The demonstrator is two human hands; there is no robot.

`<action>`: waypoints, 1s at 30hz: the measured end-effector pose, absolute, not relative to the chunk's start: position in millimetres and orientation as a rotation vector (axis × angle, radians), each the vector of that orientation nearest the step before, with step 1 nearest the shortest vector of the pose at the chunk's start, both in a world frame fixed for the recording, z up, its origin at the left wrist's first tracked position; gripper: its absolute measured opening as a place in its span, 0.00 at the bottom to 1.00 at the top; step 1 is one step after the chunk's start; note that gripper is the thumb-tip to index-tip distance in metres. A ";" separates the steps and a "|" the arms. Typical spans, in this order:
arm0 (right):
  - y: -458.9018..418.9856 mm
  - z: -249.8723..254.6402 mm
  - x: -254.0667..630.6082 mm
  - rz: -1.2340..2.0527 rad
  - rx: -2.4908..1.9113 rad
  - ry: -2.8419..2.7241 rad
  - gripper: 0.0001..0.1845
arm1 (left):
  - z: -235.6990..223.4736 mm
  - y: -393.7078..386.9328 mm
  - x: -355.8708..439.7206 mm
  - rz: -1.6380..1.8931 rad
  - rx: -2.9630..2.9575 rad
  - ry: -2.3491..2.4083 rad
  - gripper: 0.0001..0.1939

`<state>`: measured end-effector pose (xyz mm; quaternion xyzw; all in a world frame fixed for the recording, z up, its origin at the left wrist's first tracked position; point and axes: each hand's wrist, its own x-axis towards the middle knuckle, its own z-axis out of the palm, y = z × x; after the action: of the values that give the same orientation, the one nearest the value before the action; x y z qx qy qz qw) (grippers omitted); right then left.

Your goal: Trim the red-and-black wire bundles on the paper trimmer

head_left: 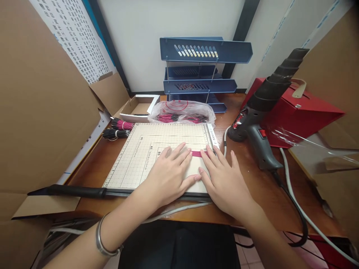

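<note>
On the gridded cutting board [126, 160], the left hand [169, 173] and right hand [226, 181] are both lying unclenched, palms down, their fingertips touching a row of magenta strands [198, 153] near the board's right edge. The black cutter handle [78, 191] is extending leftward along the near side, while a heat gun [259, 101] is standing to the right beside a red box [311, 116].

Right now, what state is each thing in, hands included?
Left hand: open, flat on the cutter board.
Right hand: open, fingertips at the pink strip.
Pink strip: partly covered.
Cutter handle: lowered.
White box: open.
Plastic bag: crumpled, partly filled.
Black bundle: tied.
Heat gun: nozzle up; on or off unclear.
Red box: apparently shut.
</note>
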<state>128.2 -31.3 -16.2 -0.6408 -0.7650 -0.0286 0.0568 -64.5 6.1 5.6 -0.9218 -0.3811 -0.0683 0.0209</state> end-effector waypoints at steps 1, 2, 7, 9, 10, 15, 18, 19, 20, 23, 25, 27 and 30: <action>-31.5 -16.5 128.3 -0.088 -1.944 -2.320 0.33 | 6.0 7.5 -65.2 -0.199 -2.865 -1.150 0.39; -31.6 -16.6 128.4 -0.090 -1.944 -2.319 0.33 | 6.5 9.0 -65.8 -0.191 -2.875 -1.118 0.39; -31.5 -15.3 129.3 -0.074 -1.950 -2.328 0.33 | 7.7 15.0 -66.4 -0.196 -2.909 -1.025 0.38; -31.5 -14.5 129.5 -0.070 -1.953 -2.335 0.33 | 7.1 15.0 -65.5 -0.211 -2.911 -1.025 0.39; -31.5 -14.3 129.5 -0.070 -1.955 -2.337 0.33 | 6.5 14.6 -64.9 -0.219 -2.914 -1.026 0.39; -31.3 -14.7 128.7 -0.077 -1.946 -2.329 0.33 | 3.9 13.5 -63.1 -0.253 -2.942 -1.014 0.37; -31.0 -14.8 128.4 -0.073 -1.946 -2.324 0.33 | 3.4 14.1 -61.8 -0.260 -2.956 -1.021 0.36; -30.9 -14.7 128.4 -0.068 -1.949 -2.326 0.33 | 3.3 14.1 -61.3 -0.261 -2.961 -1.026 0.36; -30.9 -14.6 128.4 -0.062 -1.952 -2.328 0.33 | 3.3 13.9 -60.7 -0.259 -2.967 -1.032 0.36; -31.0 -14.1 128.9 -0.046 -1.962 -2.335 0.33 | 3.6 12.5 -59.2 -0.252 -2.976 -1.049 0.37; -31.1 -14.0 129.3 -0.045 -1.966 -2.340 0.33 | 4.0 11.5 -58.6 -0.252 -2.973 -1.061 0.36; -31.3 -14.1 129.7 -0.055 -1.960 -2.343 0.33 | 4.1 11.1 -58.5 -0.264 -2.973 -1.064 0.36; -31.3 -14.6 130.2 -0.076 -1.939 -2.339 0.33 | 3.2 12.1 -58.9 -0.302 -2.977 -1.064 0.37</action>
<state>130.2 -31.3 -14.6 -0.6370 -0.7687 -0.0249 0.0512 -58.9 12.1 3.2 -0.9373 -0.3350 -0.0950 -0.0168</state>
